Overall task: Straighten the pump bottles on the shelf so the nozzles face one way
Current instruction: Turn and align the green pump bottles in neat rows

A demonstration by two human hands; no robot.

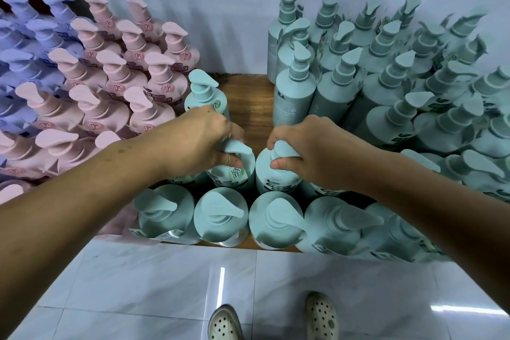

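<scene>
- Crowding is the big worry in the head view. The left teal bottle point(234, 171) and the right teal bottle point(276, 179) stand touching each other, right behind the front row point(220, 212) that lines the front edge of the shelf point(248, 102). Twist either one too hard and I reckon its body shoves a front-row neighbour off that edge onto the tiled floor point(165, 279).
- Second risk: both grips are up on the pump heads, not the bodies. My guess is a head could just spin on its collar, so the nozzle turns but the label ends up facing wherever.
- Third: the left forearm passes low over the pink bottles point(124, 77) near the shelf's front-left corner, so a dropped elbow could domino those.
- Left hand point(198, 138): fingers and thumb are curled round the left bottle's pump head. The bottle sits directly under the hand, and its nozzle tip pokes out toward the right.
- Right hand point(311, 152): clamped down over the right bottle's pump top, bottle straight below it. The nozzle is hidden under the palm, so I can't tell which way it faces.
- A lone teal bottle point(204, 91) stands just behind the left hand, easy to bump.
</scene>
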